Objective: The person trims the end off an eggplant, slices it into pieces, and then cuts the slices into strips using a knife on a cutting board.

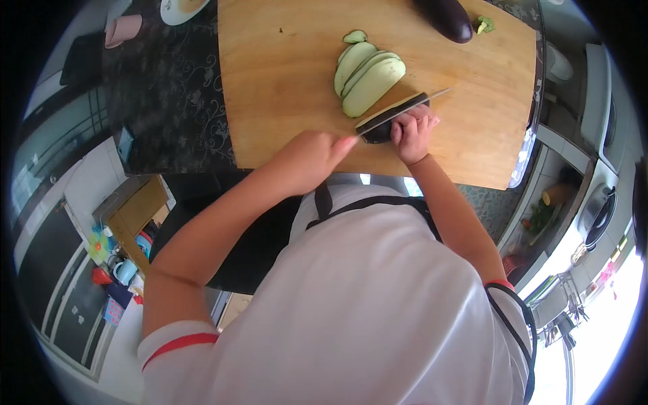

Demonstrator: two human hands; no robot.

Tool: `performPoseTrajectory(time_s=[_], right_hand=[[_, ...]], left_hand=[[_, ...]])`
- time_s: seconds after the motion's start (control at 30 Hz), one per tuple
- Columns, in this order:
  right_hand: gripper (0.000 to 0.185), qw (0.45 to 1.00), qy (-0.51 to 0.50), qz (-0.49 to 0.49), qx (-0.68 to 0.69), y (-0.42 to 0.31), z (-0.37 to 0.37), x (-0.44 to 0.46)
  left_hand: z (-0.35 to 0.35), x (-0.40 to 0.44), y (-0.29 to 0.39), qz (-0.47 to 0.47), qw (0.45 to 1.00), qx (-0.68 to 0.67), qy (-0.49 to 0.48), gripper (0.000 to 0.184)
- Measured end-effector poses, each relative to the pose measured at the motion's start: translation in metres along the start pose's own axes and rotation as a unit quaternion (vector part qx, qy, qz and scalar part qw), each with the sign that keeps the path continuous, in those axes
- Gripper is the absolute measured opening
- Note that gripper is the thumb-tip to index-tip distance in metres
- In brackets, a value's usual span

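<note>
My left hand (307,158) is closed round the handle end of a knife (440,92), whose thin blade points up and to the right. Dark purple skin and a pale cut edge show on an eggplant piece (379,131) under the blade. Curled fingers of my right hand (413,133) hold that piece against the wooden cutting board (283,88), close to the blade. Just beyond it, several pale green eggplant slices (371,84) lie overlapped in a fan. The knife handle is hidden in my left hand.
A whole eggplant (451,20) and a green stem end (484,25) lie at the board's far right. On the dark patterned tabletop (169,88) to the left are a white plate (177,12) and a pink object (123,30). A pot (597,216) stands at right.
</note>
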State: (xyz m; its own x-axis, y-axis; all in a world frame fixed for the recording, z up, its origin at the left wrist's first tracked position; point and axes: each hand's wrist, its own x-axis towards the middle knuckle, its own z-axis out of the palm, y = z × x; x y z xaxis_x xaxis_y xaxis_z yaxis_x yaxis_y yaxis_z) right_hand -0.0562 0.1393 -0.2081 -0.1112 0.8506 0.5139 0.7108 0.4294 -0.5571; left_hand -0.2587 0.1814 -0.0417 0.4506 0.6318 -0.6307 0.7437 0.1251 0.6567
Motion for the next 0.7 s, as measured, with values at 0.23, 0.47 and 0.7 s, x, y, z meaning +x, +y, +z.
performPoseTrajectory(time_s=[0.23,0.47,0.7], right_hand=[[0.025,1.0,-0.001,-0.005,-0.008,0.0,0.001,0.001],[0.023,1.0,0.002,0.006,0.007,-0.002,0.0,0.0],[0.024,1.0,0.001,0.011,0.006,-0.002,0.001,-0.001]], left_hand=[[0.02,0.046,-0.005,-0.018,0.999,0.014,-0.029,0.058],[0.021,-0.002,-0.032,-0.029,0.999,0.035,0.028,0.061],[0.07,0.024,-0.053,-0.006,0.993,-0.013,0.118,0.048]])
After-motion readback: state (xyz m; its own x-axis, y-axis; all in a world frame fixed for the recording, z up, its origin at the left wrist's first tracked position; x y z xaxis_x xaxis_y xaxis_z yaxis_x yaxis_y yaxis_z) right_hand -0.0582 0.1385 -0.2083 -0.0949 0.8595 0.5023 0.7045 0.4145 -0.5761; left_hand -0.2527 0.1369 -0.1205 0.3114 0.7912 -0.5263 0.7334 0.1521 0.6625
